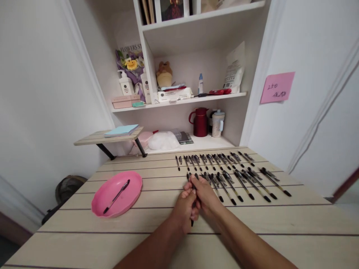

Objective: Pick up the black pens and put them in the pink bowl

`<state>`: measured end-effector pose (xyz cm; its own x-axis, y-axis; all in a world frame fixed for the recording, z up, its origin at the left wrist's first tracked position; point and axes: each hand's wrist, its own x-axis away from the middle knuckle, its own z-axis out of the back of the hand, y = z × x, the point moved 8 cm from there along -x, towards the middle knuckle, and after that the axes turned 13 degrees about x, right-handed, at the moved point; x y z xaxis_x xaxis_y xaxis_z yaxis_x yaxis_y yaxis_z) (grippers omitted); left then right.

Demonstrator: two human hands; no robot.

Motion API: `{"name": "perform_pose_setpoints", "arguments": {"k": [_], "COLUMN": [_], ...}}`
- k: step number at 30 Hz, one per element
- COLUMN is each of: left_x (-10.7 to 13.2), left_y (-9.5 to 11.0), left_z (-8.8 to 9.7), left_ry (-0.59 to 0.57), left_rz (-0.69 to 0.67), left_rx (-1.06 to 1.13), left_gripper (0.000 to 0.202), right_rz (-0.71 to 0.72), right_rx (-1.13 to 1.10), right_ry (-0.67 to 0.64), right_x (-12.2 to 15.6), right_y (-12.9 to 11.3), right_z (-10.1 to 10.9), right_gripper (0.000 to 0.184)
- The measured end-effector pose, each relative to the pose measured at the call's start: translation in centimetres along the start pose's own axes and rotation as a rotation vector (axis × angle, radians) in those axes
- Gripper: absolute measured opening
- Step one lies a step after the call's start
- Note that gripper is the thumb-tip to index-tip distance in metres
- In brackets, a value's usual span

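Note:
My left hand (184, 210) is closed around a black pen (192, 223), whose dark end pokes out below the fingers. My right hand (206, 193) meets it from the right, with thumb and fingers pinched on the upper part of the same pen. The fingers hide most of its length. Just beyond and to the right lie two rows of pens, a far row (209, 162) and a near row (243, 183), with what look like separate caps beside many of them. To the left, a pink scalloped bowl (97, 205) holds one capped pen (116, 197).
The slatted wooden table (157, 243) reaches back to a white shelf unit. A small raised stand (92, 139) with blue paper (122, 130) is at the back left. A red jug (200, 122) and a pale cup (217, 124) stand behind the table. A pink note (277, 87) hangs at right.

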<state>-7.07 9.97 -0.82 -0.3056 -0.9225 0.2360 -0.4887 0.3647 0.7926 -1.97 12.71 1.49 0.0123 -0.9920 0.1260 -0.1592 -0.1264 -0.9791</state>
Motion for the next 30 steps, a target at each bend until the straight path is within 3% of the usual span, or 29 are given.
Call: {"name": "perform_pose_setpoints", "arguments": {"k": [8, 12, 17, 23, 26, 30], "left_x": [0.9, 1.2, 1.3, 1.2, 0.5, -0.8], "left_y": [-0.7, -1.1, -1.1, -0.9, 0.1, 2.1], "left_z": [-0.2, -0.4, -0.6, -0.5, 0.4, 3.0], "left_ry": [-0.043, -0.062, -0.099, -0.162, -0.087, 0.120], "left_rz": [0.105, 0.130, 0.156, 0.182, 0.107, -0.048], "left_rx": [0.016, 0.017, 0.042, -0.029, 0.040, 0.121], "left_gripper": [0.042, 0.042, 0.039, 0.026, 0.023, 0.023], "right_rz": [-0.010, 0.035, 0.072, 0.175, 0.199, 0.116], "right_rx": [-0.070, -0.110, -0.134, -0.362, -0.332, -0.131], "right_ry": [-0.059, 0.008, -0.007, 0.133, 0.211, 0.220], "right_x": [-0.8, -0.7, -0.6, -1.9, -2.5, -3.5], "right_y": [2.2, 1.3, -0.1, -1.3, -1.4, -1.1], "right_z": [0.4, 1.3, 1.8, 5.5, 7.4, 7.8], "right_gripper": [0.034, 0.033, 0.035, 0.029, 0.026, 0.014]}}
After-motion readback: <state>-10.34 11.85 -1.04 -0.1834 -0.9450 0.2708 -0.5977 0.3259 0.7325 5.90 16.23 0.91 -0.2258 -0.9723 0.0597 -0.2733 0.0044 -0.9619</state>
